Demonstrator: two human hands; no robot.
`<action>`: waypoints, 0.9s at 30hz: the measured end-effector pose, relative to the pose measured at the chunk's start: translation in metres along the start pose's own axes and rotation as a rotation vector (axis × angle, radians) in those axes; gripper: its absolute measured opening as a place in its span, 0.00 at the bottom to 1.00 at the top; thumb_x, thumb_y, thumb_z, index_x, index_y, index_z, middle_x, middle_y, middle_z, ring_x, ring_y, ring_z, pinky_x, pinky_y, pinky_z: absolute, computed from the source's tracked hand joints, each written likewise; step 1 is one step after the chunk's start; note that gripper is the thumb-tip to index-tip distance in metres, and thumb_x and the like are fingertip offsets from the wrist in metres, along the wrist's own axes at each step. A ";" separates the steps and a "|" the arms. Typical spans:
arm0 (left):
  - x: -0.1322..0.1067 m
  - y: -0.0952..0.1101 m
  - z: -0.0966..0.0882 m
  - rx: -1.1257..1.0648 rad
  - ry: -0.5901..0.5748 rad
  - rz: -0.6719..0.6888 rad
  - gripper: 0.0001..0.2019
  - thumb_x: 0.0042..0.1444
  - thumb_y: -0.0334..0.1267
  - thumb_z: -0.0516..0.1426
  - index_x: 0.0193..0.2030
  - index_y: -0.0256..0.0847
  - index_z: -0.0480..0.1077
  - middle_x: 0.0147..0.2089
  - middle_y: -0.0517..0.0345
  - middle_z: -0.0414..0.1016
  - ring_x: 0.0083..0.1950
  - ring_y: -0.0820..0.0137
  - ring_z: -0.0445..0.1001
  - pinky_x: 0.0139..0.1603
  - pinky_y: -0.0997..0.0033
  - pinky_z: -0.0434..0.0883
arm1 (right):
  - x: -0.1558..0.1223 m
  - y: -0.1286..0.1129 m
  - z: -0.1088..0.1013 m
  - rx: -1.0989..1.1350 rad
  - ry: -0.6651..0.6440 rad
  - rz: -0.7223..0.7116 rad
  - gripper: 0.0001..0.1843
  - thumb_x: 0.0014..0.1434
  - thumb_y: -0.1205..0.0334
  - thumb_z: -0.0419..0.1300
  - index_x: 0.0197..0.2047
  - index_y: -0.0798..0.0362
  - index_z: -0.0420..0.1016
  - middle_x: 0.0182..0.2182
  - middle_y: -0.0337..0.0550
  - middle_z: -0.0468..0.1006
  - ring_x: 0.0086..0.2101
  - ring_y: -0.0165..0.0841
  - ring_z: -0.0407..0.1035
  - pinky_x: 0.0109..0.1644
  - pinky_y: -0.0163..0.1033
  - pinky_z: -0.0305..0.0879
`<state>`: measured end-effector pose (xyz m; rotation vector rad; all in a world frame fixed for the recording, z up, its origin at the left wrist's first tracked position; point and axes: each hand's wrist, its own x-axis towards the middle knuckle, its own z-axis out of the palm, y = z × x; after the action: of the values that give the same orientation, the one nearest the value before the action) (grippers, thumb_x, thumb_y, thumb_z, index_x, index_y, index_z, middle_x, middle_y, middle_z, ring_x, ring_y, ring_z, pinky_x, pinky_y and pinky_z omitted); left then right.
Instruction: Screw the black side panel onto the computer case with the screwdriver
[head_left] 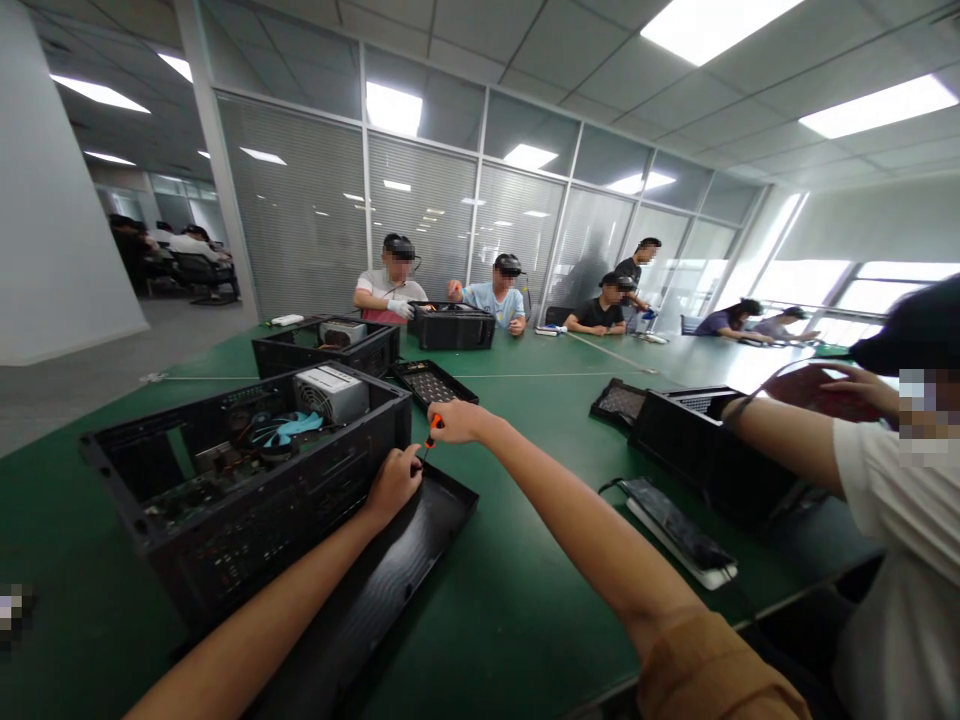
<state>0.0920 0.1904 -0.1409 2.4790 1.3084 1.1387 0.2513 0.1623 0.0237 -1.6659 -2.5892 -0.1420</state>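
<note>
An open black computer case (247, 480) stands on the green table (525, 560), with a blue fan and a grey power supply inside. My right hand (456, 421) is closed round an orange-handled screwdriver (431, 432) that points down at the case's near corner. My left hand (391, 483) rests against the case's side wall just below the screwdriver tip, fingers curled as if pinching something too small to make out. A black side panel (405, 560) lies flat under both hands.
A person at my right reaches into another black case (705, 440); a phone-like device with a cable (679, 535) lies beside it. More cases (330, 345) and panels (431, 383) sit further back, where several people are seated along the table's far edge.
</note>
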 end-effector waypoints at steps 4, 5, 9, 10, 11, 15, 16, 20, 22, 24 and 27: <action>0.000 0.001 -0.001 -0.009 -0.004 -0.010 0.22 0.48 0.24 0.55 0.52 0.38 0.64 0.34 0.56 0.72 0.42 0.67 0.68 0.47 0.68 0.64 | 0.000 0.003 0.002 -0.015 0.029 -0.013 0.18 0.54 0.52 0.54 0.45 0.51 0.70 0.40 0.47 0.76 0.40 0.38 0.71 0.39 0.35 0.61; 0.000 0.002 -0.001 -0.008 -0.001 -0.007 0.22 0.48 0.24 0.55 0.52 0.38 0.64 0.34 0.55 0.72 0.42 0.67 0.68 0.47 0.68 0.64 | 0.000 0.004 0.002 -0.018 0.034 -0.015 0.18 0.54 0.52 0.53 0.45 0.51 0.70 0.40 0.47 0.76 0.40 0.38 0.71 0.40 0.35 0.61; 0.001 0.002 -0.002 -0.011 -0.002 0.000 0.22 0.48 0.24 0.55 0.52 0.38 0.64 0.34 0.55 0.72 0.41 0.67 0.67 0.46 0.68 0.65 | -0.001 0.003 0.001 -0.026 0.027 -0.017 0.19 0.54 0.52 0.53 0.46 0.52 0.70 0.40 0.47 0.76 0.40 0.38 0.71 0.40 0.35 0.61; 0.001 0.002 -0.002 -0.013 -0.007 -0.002 0.22 0.48 0.24 0.55 0.52 0.38 0.64 0.34 0.56 0.72 0.41 0.67 0.67 0.46 0.68 0.64 | -0.001 0.002 0.001 -0.029 0.025 -0.018 0.18 0.54 0.52 0.53 0.46 0.52 0.70 0.40 0.47 0.76 0.40 0.38 0.71 0.40 0.35 0.61; 0.001 0.001 -0.002 -0.015 -0.012 -0.005 0.22 0.48 0.24 0.55 0.52 0.38 0.64 0.34 0.56 0.72 0.41 0.67 0.67 0.47 0.68 0.64 | 0.000 0.002 0.000 -0.034 0.023 -0.020 0.18 0.55 0.52 0.53 0.45 0.52 0.70 0.40 0.47 0.76 0.40 0.38 0.71 0.40 0.35 0.61; 0.001 0.000 -0.001 -0.010 -0.007 -0.004 0.22 0.48 0.24 0.54 0.52 0.38 0.63 0.34 0.56 0.71 0.41 0.67 0.67 0.46 0.69 0.64 | 0.003 0.000 0.000 -0.060 0.034 -0.003 0.20 0.57 0.48 0.50 0.42 0.53 0.72 0.40 0.51 0.76 0.40 0.39 0.71 0.39 0.36 0.62; 0.001 0.000 -0.001 -0.007 -0.002 -0.001 0.22 0.48 0.24 0.54 0.52 0.38 0.64 0.34 0.56 0.71 0.41 0.67 0.67 0.46 0.69 0.64 | 0.004 0.000 0.001 -0.065 0.038 0.006 0.22 0.57 0.46 0.49 0.41 0.54 0.73 0.40 0.52 0.76 0.40 0.40 0.71 0.39 0.37 0.62; 0.001 -0.001 0.000 0.002 0.003 0.000 0.21 0.48 0.25 0.55 0.50 0.39 0.64 0.33 0.56 0.71 0.41 0.66 0.67 0.46 0.68 0.64 | 0.007 -0.002 0.004 -0.052 0.056 0.041 0.29 0.57 0.38 0.46 0.40 0.54 0.74 0.39 0.53 0.76 0.40 0.41 0.71 0.40 0.38 0.62; 0.001 0.000 0.000 0.002 -0.005 -0.004 0.21 0.48 0.25 0.55 0.50 0.39 0.64 0.34 0.56 0.71 0.42 0.66 0.67 0.46 0.68 0.64 | 0.006 -0.002 0.006 -0.026 0.073 0.040 0.29 0.58 0.38 0.44 0.44 0.52 0.73 0.39 0.51 0.76 0.41 0.40 0.70 0.41 0.38 0.62; 0.001 0.001 -0.001 0.003 -0.014 -0.004 0.21 0.48 0.25 0.55 0.50 0.39 0.64 0.34 0.56 0.71 0.41 0.66 0.67 0.46 0.68 0.64 | 0.005 -0.003 0.006 -0.005 0.076 0.031 0.28 0.59 0.39 0.43 0.46 0.50 0.71 0.40 0.49 0.77 0.41 0.39 0.70 0.42 0.38 0.61; 0.001 0.002 -0.001 0.009 -0.012 -0.004 0.21 0.48 0.25 0.55 0.51 0.39 0.64 0.34 0.56 0.71 0.41 0.66 0.67 0.46 0.68 0.64 | 0.005 -0.004 0.005 -0.003 0.051 0.035 0.27 0.59 0.39 0.43 0.45 0.48 0.72 0.41 0.47 0.76 0.43 0.39 0.70 0.43 0.38 0.61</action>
<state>0.0928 0.1896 -0.1388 2.4849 1.3170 1.1177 0.2458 0.1661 0.0194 -1.6846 -2.5230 -0.1836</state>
